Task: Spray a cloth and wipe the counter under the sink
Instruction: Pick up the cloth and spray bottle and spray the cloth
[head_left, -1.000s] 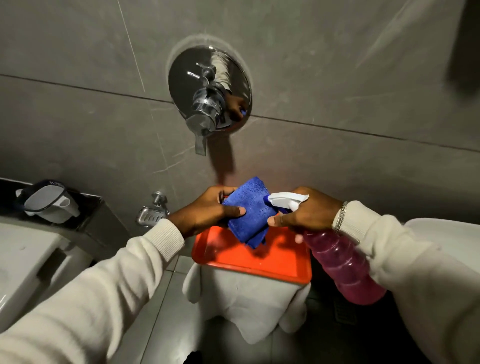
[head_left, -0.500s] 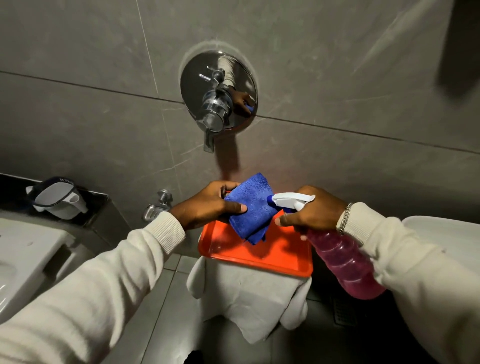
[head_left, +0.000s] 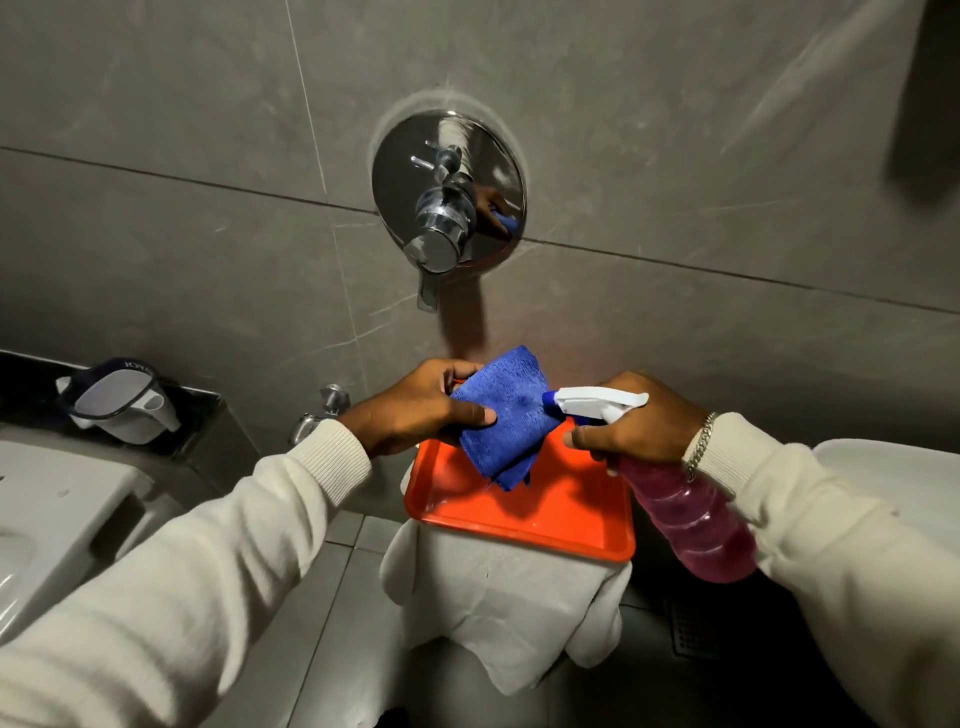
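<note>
Pinched between thumb and fingers of the left hand (head_left: 415, 405), a folded blue cloth (head_left: 506, 415) hangs in the air above the orange tray (head_left: 519, 519), its lower corner drooping toward the tray's back half; whether it touches the tray cannot be told. Across from it, on the tray's right side, the right hand (head_left: 634, 426) is wrapped around the neck of a spray bottle (head_left: 685, 514), with the index finger lying along the white trigger head. That head has a blue nozzle tip, which points left and sits right against the cloth's right edge. The bottle's clear body holds pink liquid and slants down and away past the tray's right edge. A silver chain bracelet (head_left: 698, 447) circles the right wrist at the cuff of a cream sleeve (head_left: 810, 525); the left arm wears the same cream knit.

The tray rests on something draped in white fabric (head_left: 498, 603), which spills down below the tray's front edge. On the grey tiled wall (head_left: 675, 156) above the tray is a round chrome shower valve (head_left: 447, 192) with a lever. Low on the wall, left of the tray, a small chrome tap (head_left: 322, 410) sticks out. Further left of the tray, a white and dark jug (head_left: 119, 405) sits on a dark ledge.
</note>
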